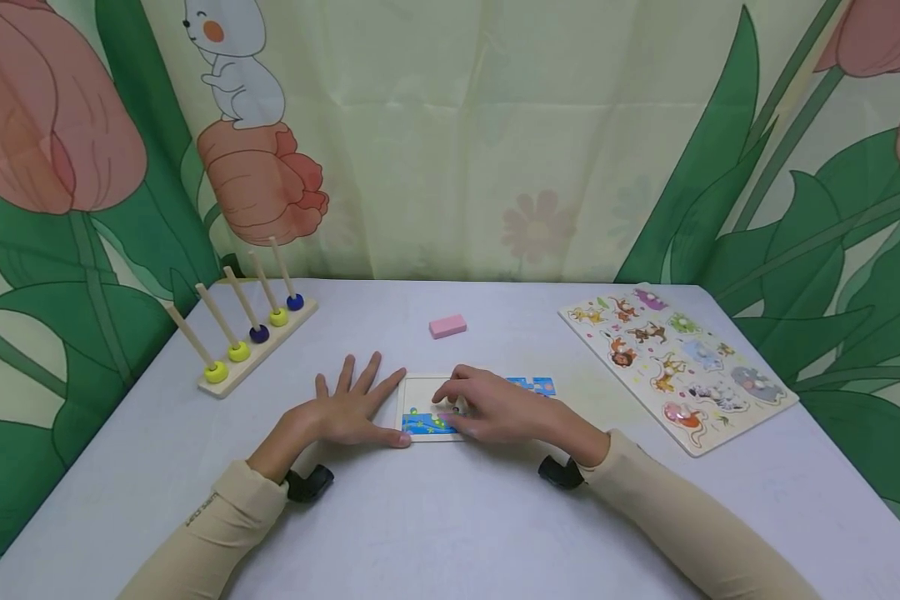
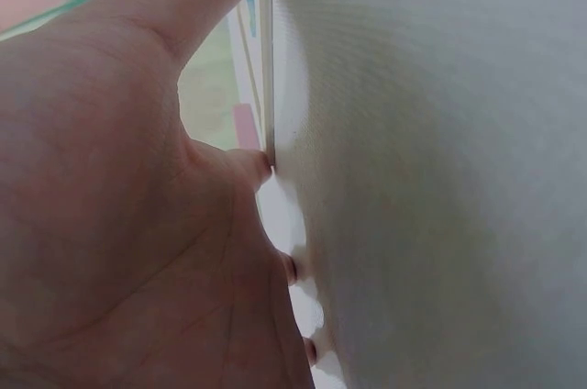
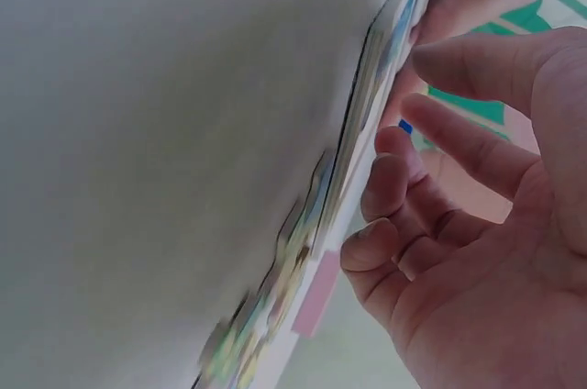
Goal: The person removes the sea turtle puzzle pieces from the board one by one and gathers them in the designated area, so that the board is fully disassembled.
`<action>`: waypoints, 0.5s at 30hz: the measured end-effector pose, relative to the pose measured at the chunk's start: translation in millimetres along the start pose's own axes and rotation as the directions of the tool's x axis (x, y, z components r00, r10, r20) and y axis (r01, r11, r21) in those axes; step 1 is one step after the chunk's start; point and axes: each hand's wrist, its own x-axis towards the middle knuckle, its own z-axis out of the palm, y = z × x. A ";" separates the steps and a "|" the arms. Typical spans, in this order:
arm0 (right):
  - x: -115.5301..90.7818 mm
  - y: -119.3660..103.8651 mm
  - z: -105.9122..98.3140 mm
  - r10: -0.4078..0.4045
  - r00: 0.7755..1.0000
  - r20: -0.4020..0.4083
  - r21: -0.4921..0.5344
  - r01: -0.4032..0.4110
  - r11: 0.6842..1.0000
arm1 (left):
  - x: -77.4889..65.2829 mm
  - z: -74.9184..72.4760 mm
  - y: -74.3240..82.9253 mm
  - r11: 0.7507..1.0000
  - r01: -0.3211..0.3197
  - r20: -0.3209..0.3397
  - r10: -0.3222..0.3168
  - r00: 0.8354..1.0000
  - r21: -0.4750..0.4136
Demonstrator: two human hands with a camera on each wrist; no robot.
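A shallow light-framed jigsaw tray (image 1: 429,392) lies in front of me, blue puzzle pieces (image 1: 423,423) along its lower part. My left hand (image 1: 348,410) rests at its left side with fingers spread, the thumb along the lower left corner and the index fingertip by the upper left one. Over the tray's right half is my right hand (image 1: 495,406), hiding much of it. In the right wrist view its thumb (image 3: 477,68) and index finger stand apart just above the tray, a gap between them, while the other fingers curl loosely. Loose blue pieces (image 1: 543,386) lie beyond the right hand.
Behind the tray sits a pink block (image 1: 447,326). A wooden peg stand (image 1: 258,354) with yellow and dark blue beads is at the left. At the right lies an animal puzzle board (image 1: 637,367). A printed curtain (image 1: 435,167) hangs behind the white table (image 1: 427,525).
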 end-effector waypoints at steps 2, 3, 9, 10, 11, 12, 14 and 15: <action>4.5 -2.2 1.8 -0.002 1.000 0.017 -0.002 0.002 1.000 | 0.8 0.5 -1.2 1.000 0.000 0.001 0.000 1.000 0.000; 6.7 -3.3 2.4 -0.005 1.000 0.025 -0.004 0.005 1.000 | 1.1 0.4 -1.8 1.000 0.001 0.002 -0.001 1.000 0.000; 16.5 -10.1 3.9 -0.011 0.998 0.060 0.017 0.010 1.000 | 2.6 0.8 -3.8 1.000 -0.013 -0.016 0.013 1.000 -0.009; 17.8 -10.9 4.2 -0.014 0.998 0.064 0.021 0.012 1.000 | 2.8 0.8 -3.8 1.000 -0.015 -0.016 0.015 1.000 -0.009; 19.0 -11.6 4.6 -0.017 0.997 0.069 0.020 0.016 1.000 | 2.6 0.6 -3.7 1.000 -0.015 -0.012 0.015 1.000 -0.009; 20.1 -12.4 5.1 -0.020 0.997 0.075 0.018 0.018 1.000 | 2.7 0.8 -3.7 1.000 -0.015 -0.011 0.015 1.000 -0.009; 22.0 -13.9 6.1 -0.025 0.996 0.086 0.006 0.025 1.000 | 2.6 1.3 -3.8 1.000 -0.013 -0.009 0.013 1.000 -0.008; 22.7 -14.8 6.5 -0.026 0.996 0.091 0.002 0.026 1.000 | 2.6 1.7 -3.9 1.000 -0.012 -0.007 0.012 1.000 -0.008</action>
